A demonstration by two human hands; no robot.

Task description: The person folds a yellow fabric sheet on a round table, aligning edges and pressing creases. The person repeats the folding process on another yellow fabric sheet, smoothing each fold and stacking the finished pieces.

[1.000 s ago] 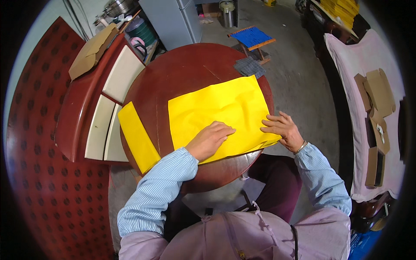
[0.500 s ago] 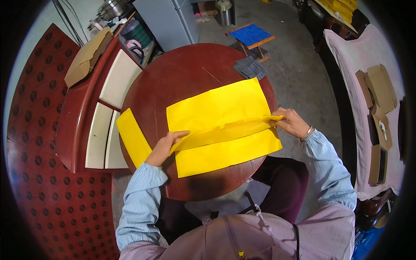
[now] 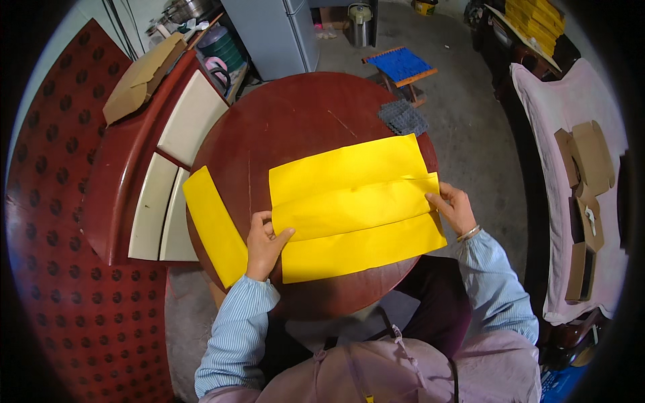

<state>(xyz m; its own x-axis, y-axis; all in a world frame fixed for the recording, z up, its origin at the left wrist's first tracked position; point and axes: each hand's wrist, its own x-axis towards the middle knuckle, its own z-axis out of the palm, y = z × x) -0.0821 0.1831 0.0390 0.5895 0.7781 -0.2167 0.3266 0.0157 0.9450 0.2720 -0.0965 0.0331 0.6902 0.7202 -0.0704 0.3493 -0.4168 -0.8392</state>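
A large yellow sheet point(image 3: 349, 158), which could be paper or thin cloth, lies on the round dark red table point(image 3: 295, 101). Across its middle runs a yellow band point(image 3: 356, 206), flat against it; whether this is a fold or a separate piece I cannot tell. My left hand point(image 3: 264, 245) is closed at the band's left end, thumb on top. At the opposite end, my right hand point(image 3: 453, 206) pinches the band's edge between thumb and fingers. A narrow yellow folded piece point(image 3: 215, 225) rests at the table's left edge, beside my left hand.
Grey mesh-like pieces point(image 3: 403, 117) lie on the table's far right rim. Beyond stands a blue-topped folding stool point(image 3: 401, 65). A red cabinet with cream panels point(image 3: 191, 111) borders the left side. Open cardboard boxes point(image 3: 591, 161) sit on a pink-covered seat at right.
The band, raised and tilted between my hands before, has come down flat on the sheet. My left hand has turned more upright, and my right hand has lowered slightly. The view has shifted a little.
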